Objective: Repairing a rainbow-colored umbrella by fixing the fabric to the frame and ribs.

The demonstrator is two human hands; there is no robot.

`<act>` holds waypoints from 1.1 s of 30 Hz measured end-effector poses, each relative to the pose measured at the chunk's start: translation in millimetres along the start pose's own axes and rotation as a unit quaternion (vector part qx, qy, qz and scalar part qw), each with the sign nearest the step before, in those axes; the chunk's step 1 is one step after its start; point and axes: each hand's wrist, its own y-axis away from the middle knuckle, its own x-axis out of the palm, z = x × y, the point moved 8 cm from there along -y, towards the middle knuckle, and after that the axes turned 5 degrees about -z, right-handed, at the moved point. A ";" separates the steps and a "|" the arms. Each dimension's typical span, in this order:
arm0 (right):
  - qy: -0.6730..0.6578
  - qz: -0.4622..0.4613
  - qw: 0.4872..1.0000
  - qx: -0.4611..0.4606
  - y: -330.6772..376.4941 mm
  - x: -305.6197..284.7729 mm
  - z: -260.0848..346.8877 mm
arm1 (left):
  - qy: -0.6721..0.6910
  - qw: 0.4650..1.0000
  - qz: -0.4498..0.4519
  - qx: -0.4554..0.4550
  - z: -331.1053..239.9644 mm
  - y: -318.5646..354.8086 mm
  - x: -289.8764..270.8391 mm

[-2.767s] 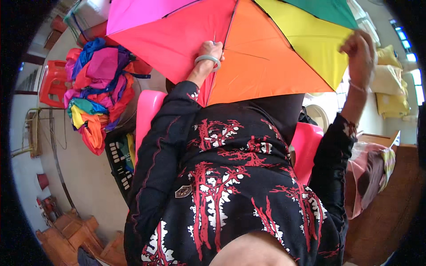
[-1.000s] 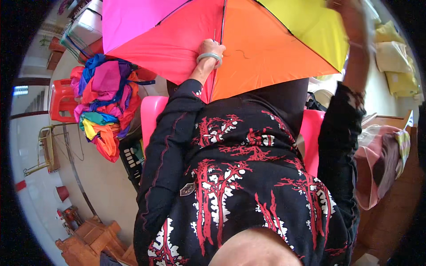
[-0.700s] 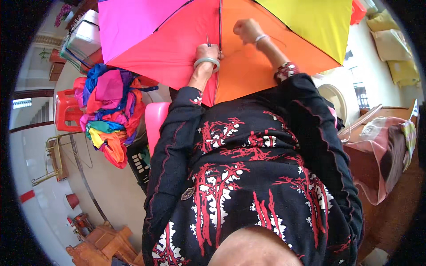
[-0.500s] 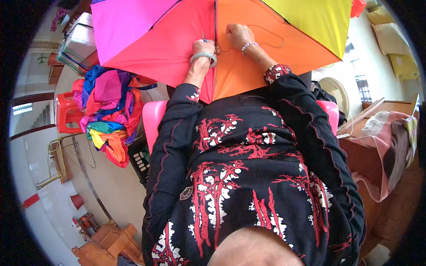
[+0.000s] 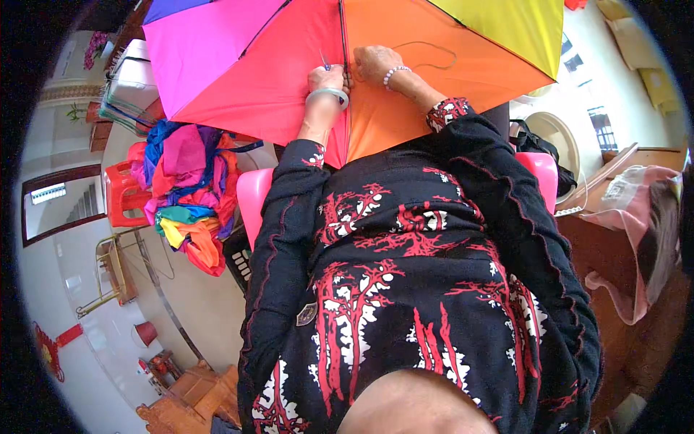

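Observation:
A multicoloured umbrella [image 5: 267, 87] with dark ribs is spread out in front of me, its red and orange panels nearest. My left hand [image 5: 327, 81], with a pale bangle on the wrist, is closed beside the rib between those two panels. From its fingers sticks a thin pointed metal tool with a purple-blue part; its exact kind is unclear. My right hand [image 5: 379, 65], wearing a beaded bracelet, is closed just right of the same rib, over the orange panel. Whatever its fingers pinch is hidden. A thin thread [image 5: 441, 49] curves across the orange cloth beyond it.
On my left, a heap of colourful folded cloth [image 5: 188, 173] covers a red stool [image 5: 124, 197]. Pink chair arms [image 5: 253, 204] flank me. To the right are a round beige tub [image 5: 553, 141], a black bag [image 5: 538, 155] and a brown table with pink cloth [image 5: 614, 210].
My right hand has shifted left and slightly down, closer to the rib and my left hand. The whole view has shifted slightly; my left hand stays by the rib.

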 end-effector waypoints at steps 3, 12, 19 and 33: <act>0.002 0.010 1.000 -0.002 0.5 1.4 1.1 | 0.027 1.000 0.009 0.011 -1.6 0.3 0.1; 0.016 0.070 0.997 -0.009 2.1 3.2 6.8 | 0.015 1.000 0.006 -0.011 4.9 -5.3 -0.4; -0.028 0.017 0.999 -0.029 -2.6 13.5 -2.4 | 0.053 0.998 0.006 -0.034 6.1 -5.9 3.0; -0.138 -0.060 0.988 -0.044 -0.2 2.8 2.1 | 0.109 0.993 0.018 -0.044 1.5 0.4 4.3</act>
